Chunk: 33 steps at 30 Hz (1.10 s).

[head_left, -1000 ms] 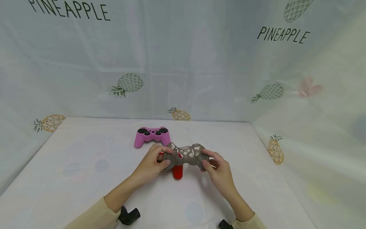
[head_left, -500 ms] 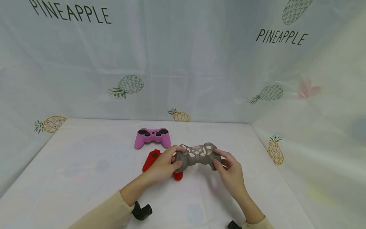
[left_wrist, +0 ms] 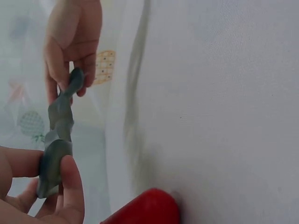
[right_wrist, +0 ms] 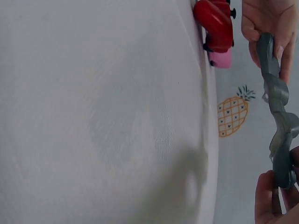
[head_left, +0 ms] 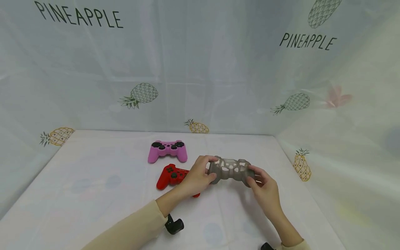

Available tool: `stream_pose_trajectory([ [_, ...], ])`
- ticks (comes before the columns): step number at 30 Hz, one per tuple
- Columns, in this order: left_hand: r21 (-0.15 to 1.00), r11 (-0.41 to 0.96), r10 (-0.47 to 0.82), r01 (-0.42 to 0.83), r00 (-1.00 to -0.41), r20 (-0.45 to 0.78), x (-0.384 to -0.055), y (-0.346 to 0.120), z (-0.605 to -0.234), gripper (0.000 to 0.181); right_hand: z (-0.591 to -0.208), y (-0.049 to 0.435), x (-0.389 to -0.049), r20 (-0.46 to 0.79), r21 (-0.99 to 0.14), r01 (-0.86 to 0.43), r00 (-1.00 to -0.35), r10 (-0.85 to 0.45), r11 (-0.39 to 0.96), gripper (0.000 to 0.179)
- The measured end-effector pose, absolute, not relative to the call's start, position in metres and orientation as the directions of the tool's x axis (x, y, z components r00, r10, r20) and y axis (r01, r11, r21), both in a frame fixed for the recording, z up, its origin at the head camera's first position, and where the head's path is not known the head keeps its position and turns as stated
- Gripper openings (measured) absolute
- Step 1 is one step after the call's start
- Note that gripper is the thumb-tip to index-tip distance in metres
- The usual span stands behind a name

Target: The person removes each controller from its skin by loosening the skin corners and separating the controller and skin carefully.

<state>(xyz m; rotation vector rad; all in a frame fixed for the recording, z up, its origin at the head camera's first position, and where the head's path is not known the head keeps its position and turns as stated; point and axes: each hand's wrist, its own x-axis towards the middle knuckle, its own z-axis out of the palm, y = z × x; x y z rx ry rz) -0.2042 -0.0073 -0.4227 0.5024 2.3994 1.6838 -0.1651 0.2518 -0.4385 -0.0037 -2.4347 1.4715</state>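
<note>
A translucent grey silicone controller cover (head_left: 231, 173) with cut-out openings is stretched between both hands, raised above the table. My left hand (head_left: 198, 175) pinches its left grip, thumb on the near side. My right hand (head_left: 267, 191) pinches the other grip the same way. In the left wrist view the cover (left_wrist: 60, 116) appears edge-on, and the right wrist view likewise has the cover (right_wrist: 278, 98) in profile. A red game controller (head_left: 172, 176) lies left of the cover, partly hidden by my left hand and forearm. Behind it rests a pink game controller (head_left: 167, 149).
A white cloth covers the table (head_left: 103, 198). Pineapple-printed curtain (head_left: 218, 69) hangs behind it and along the sides. Black wrist devices (head_left: 175, 226) sit at both sleeves, close over the tabletop.
Both hands have carried the grey cover to the right, off the red controller, which now shows more. The red and pink controllers have stayed where they were on the table.
</note>
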Motion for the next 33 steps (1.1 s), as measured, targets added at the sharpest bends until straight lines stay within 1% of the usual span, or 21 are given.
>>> stream_pose_trajectory([
  [4,0.93,0.313,0.365,0.191,-0.929,0.068,-0.207,0.004,-0.429,0.048,-0.438,0.263,-0.168,0.22,-0.848,-0.128,-0.968,0.121,0.515,0.039],
  [17,0.915,0.36,0.361,0.182,-0.932,0.043,-0.216,0.045,-0.452,0.047,-0.449,0.299,-0.178,0.162,-0.785,-0.084,-0.984,0.073,0.613,0.042],
  [23,0.918,0.354,0.334,0.18,-0.941,0.055,-0.218,0.059,-0.463,0.048,-0.454,0.31,-0.182,0.089,-0.75,0.001,-0.991,0.103,0.662,0.043],
  [28,0.92,0.342,0.334,0.19,-0.94,0.069,-0.218,0.068,-0.465,0.047,-0.456,0.318,-0.187,0.068,-0.717,0.026,-0.992,0.107,0.696,0.043],
  [33,0.926,0.341,0.325,0.161,-0.945,0.045,-0.218,0.072,-0.467,0.046,-0.457,0.321,-0.189,0.009,-0.709,0.068,-0.994,0.105,0.702,0.044],
])
